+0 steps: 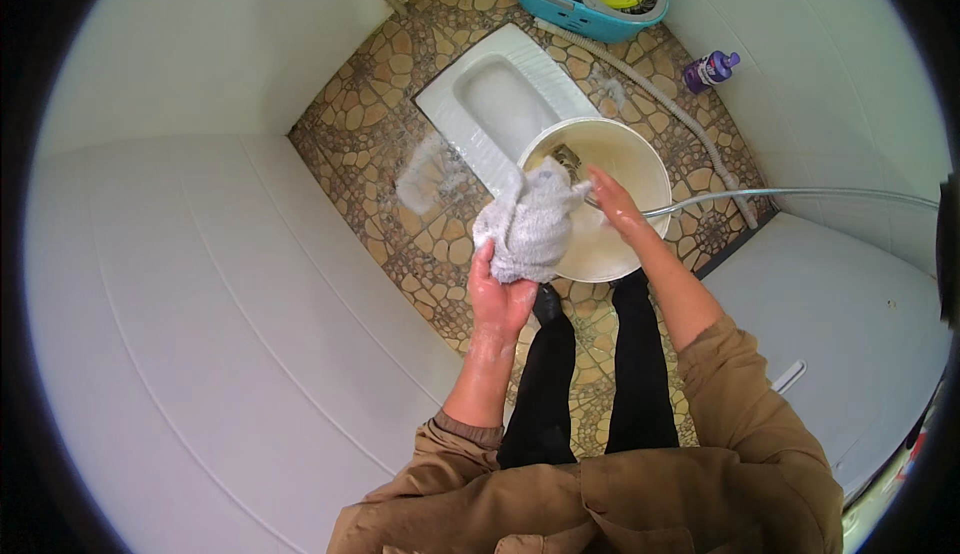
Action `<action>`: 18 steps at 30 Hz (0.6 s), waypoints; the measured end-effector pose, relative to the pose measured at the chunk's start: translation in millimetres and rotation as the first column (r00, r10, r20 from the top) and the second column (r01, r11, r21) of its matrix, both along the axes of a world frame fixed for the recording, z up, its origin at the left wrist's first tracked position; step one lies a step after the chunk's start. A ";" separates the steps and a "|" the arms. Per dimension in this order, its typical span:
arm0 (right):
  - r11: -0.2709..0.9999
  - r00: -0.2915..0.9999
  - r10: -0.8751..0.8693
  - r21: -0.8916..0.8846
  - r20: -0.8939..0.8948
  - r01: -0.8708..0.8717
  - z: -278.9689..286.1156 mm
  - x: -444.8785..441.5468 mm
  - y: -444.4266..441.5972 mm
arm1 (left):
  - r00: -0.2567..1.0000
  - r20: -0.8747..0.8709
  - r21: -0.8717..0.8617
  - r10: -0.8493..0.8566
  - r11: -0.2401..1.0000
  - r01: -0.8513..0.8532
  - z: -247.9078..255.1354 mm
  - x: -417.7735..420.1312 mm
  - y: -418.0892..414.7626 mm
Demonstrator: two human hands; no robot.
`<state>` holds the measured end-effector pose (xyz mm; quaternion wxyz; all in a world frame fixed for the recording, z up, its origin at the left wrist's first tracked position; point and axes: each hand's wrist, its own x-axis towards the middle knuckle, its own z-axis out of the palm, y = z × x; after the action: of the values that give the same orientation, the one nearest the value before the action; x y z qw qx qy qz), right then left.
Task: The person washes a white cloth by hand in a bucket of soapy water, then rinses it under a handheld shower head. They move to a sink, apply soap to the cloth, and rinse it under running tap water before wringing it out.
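A bunched, wet, light grey knit cloth [536, 228] rests in my left hand [501, 295], which holds it from below with the thumb along its side. My right hand [619, 205] is at the cloth's right corner, over the bucket. Whether its fingers grip that corner cannot be made out. Suds cling to both hands. The cream-coloured bucket [637, 153] stands just past my feet, partly covered by the cloth and right hand. A dark patterned item [566, 160] shows inside it. A metallic shower hose [720, 198] passes over the bucket's rim; its end is hidden.
Beyond the bucket lies a white squat toilet [450, 115]. Foam [421, 175] is on the pebble-patterned floor [450, 239]. A turquoise mop bucket [555, 14], a ribbed drain hose [660, 96] and a purple bottle [705, 74] are along the far right. Pale walls close in both sides.
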<state>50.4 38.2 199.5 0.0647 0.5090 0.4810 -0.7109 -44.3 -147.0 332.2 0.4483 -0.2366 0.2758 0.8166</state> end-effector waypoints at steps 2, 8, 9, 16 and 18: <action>0.848 0.907 -0.390 -0.444 -0.157 0.288 40.1 -5.1 -14.0 | 0.999 0.035 0.161 -0.021 0.987 0.015 6.9 -2.5 1.8; 0.942 0.851 -0.335 -0.112 -0.405 0.318 75.1 -15.4 -20.1 | 0.970 0.097 0.225 -0.225 0.954 0.199 -27.4 -2.7 23.6; 0.973 0.868 -0.199 0.011 -0.455 0.229 82.2 -15.9 -28.2 | 0.966 0.083 0.232 -0.246 0.947 0.221 -43.8 -6.3 23.9; 0.438 0.969 0.247 0.893 -0.015 -0.098 108.9 -17.0 -86.6 | 0.967 -0.122 0.098 -0.225 0.966 0.237 -148.4 13.7 59.7; 0.377 0.986 0.139 0.916 0.090 -0.137 64.4 -20.0 -50.8 | 0.972 -0.118 -0.006 -0.202 0.979 0.203 -134.4 42.9 80.5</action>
<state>30.4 -12.5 264.0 -0.1686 0.4174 0.8338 -0.3195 -1.5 -66.5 197.8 0.5128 -0.1574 0.3220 0.7801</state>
